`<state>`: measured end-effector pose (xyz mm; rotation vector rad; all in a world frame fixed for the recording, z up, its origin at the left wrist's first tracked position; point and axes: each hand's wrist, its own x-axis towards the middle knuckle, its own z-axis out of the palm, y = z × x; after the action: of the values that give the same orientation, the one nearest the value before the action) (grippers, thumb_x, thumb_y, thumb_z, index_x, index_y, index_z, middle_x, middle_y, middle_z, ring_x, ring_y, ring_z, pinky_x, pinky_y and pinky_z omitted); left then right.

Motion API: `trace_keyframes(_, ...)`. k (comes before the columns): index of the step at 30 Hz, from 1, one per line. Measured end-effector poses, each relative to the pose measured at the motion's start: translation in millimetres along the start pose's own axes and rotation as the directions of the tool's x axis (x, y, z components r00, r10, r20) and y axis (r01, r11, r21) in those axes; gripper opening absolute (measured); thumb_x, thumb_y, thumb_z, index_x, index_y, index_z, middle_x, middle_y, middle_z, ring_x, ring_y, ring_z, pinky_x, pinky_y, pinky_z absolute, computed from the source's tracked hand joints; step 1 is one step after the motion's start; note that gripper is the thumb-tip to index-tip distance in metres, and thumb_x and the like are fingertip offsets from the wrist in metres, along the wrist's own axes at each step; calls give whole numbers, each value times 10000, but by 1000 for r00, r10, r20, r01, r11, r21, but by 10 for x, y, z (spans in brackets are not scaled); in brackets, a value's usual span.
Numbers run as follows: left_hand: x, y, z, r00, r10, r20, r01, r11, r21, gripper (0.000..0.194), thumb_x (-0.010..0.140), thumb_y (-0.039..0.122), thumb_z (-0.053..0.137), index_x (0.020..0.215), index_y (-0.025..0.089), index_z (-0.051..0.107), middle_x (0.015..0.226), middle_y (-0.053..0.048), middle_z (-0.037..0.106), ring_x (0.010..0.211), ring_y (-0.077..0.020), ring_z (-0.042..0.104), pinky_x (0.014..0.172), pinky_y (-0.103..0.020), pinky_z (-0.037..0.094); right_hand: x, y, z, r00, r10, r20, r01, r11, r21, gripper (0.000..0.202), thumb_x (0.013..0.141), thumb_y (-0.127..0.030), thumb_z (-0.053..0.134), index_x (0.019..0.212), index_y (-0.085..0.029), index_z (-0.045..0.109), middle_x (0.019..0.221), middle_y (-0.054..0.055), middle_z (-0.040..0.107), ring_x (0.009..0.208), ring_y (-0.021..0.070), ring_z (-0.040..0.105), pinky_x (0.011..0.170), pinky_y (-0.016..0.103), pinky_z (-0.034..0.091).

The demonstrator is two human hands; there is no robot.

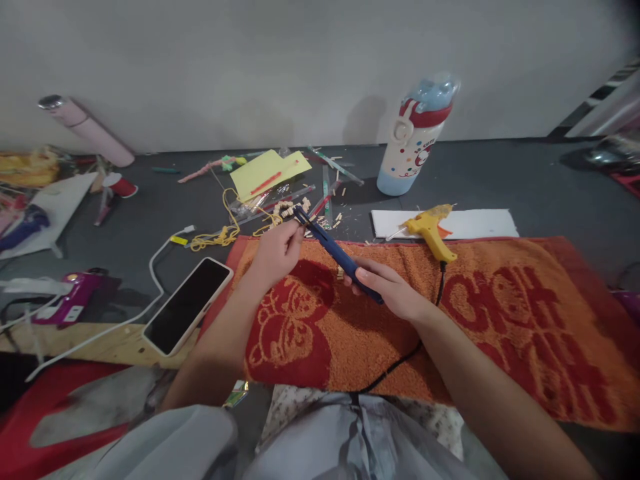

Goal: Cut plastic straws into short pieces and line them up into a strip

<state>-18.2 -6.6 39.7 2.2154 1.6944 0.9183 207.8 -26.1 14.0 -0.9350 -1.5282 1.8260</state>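
Across the middle of the head view runs a long, slim dark-blue tool (330,248) with a slot along its body; its exact kind is unclear. My right hand (387,285) is wrapped round its lower end, above the towel. At the tool's upper tip, my left hand (283,250) is closed with thumb and fingers pinched together. Whatever the left fingers hold is hidden or too small to name. Just beyond that tip lie small pale cut pieces (339,219), scattered on the dark table (360,217). An orange and red towel (400,347) spreads under both hands.
A yellow glue gun (431,230) rests on a white board (485,223), its cord crossing the towel. A patterned bottle (411,143) stands behind. To the left lie a phone (187,307), a white cable (156,267), yellow yarn (220,237) and yellow paper (263,172).
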Motion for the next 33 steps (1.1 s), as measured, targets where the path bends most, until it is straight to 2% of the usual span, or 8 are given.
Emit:
trace_keyframes(4, -18, 28, 34, 997, -72, -42, 70, 997, -32, 296, 892, 309, 389, 617, 198, 376, 559, 11, 440, 532, -121, 415, 544, -266, 295, 2, -26, 20, 1000, -5, -11, 5, 1000, -15, 541, 778, -606, 545, 1038, -132, 570, 795, 27, 521, 666, 124, 477, 628, 257, 390)
trace_keyframes(7, -46, 58, 136, 971, -228, -78, 201, 944, -260, 321, 904, 442, 387, 708, 197, 447, 625, -1, 525, 550, -124, 485, 563, -267, 353, 18, -25, 36, 998, -30, -47, 28, 999, -29, 519, 791, -607, 522, 1005, -138, 576, 765, 20, 505, 665, 128, 464, 620, 258, 381)
trace_keyframes(9, -73, 109, 226, 941, -339, -9, 296, 835, -464, 386, 892, 535, 369, 772, 189, 491, 689, -20, 581, 570, -131, 540, 588, -279, 411, 32, -12, 44, 996, -62, -69, 59, 997, -43, 476, 814, -591, 497, 962, -147, 581, 752, 15, 496, 662, 129, 453, 609, 257, 372)
trace_keyframes(11, -108, 190, 317, 923, -372, 98, 355, 726, -589, 432, 850, 590, 419, 794, 177, 530, 744, -38, 618, 642, -150, 590, 643, -297, 456, 46, 3, 54, 991, -96, -89, 90, 994, -68, 443, 841, -563, 474, 971, -155, 587, 769, 16, 507, 668, 131, 453, 615, 259, 377)
trace_keyframes(15, -197, 376, 463, 924, -275, 264, 375, 527, -763, 458, 752, 598, 577, 924, 174, 564, 854, -38, 654, 787, -167, 615, 769, -311, 477, 55, 9, 103, 978, -189, -92, 175, 974, -142, 476, 870, -541, 448, 1113, -156, 586, 843, 37, 576, 749, 161, 521, 743, 298, 438)
trace_keyframes(19, -265, 479, 517, 916, -288, 281, 377, 374, -847, 524, 674, 542, 696, 1022, 193, 520, 1020, -54, 641, 938, -181, 603, 844, -309, 468, 44, 8, 170, 957, -280, -81, 262, 947, -183, 494, 893, -537, 415, 1185, -173, 577, 1086, 86, 631, 1025, 219, 565, 954, 358, 412)
trace_keyframes(23, -289, 511, 516, 916, -302, 265, 365, 348, -863, 461, 694, 499, 700, 987, 189, 525, 1011, -54, 631, 998, -202, 589, 899, -341, 450, 41, 48, 201, 956, -273, -108, 245, 944, -219, 532, 889, -559, 409, 1224, -173, 555, 1237, 116, 602, 1165, 249, 532, 1029, 401, 372)
trace_keyframes(33, -313, 534, 558, 903, -368, 222, 359, 363, -860, 445, 683, 481, 718, 940, 178, 519, 988, -65, 621, 978, -202, 584, 894, -353, 442, 40, 105, 194, 956, -265, -127, 227, 940, -256, 524, 896, -536, 413, 1220, -151, 559, 1259, 130, 597, 1157, 254, 550, 1015, 412, 389)
